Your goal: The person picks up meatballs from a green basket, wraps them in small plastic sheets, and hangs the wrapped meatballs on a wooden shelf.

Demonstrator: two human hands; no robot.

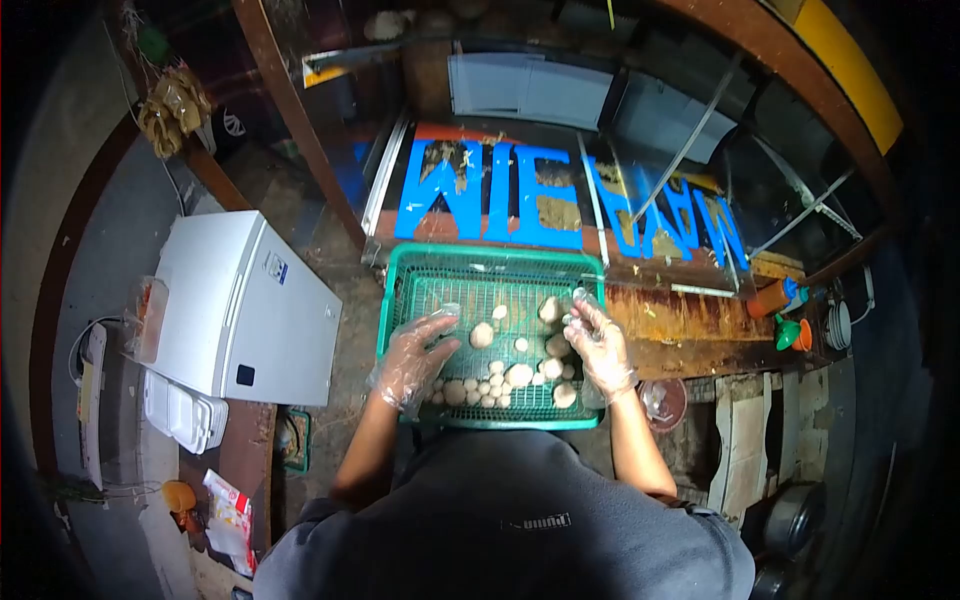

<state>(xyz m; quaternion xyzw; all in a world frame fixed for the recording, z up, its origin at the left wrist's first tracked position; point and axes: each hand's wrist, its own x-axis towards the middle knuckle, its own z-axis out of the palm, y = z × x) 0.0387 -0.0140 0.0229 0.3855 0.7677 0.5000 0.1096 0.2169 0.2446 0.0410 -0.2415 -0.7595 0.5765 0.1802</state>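
A green plastic basket (495, 252) with a mesh bottom lies in front of me. Pale round meatballs (519, 376) of different sizes are scattered in it, most of them clustered at the near side. Both of my hands wear clear plastic gloves. My left hand (412, 358) hovers over the basket's left side, its fingers apart and nothing visible in them. At the right side, my right hand (602, 350) has its fingers bent but apart, close to a larger meatball (549, 308). No held thing shows in it.
A glass display case with blue lettering (550, 205) stands beyond the basket. On the left are a white chest freezer (240, 300) and white foam boxes (183, 412). A reddish bucket (664, 404), an orange bottle (772, 298) and metal pots (796, 520) are on the right.
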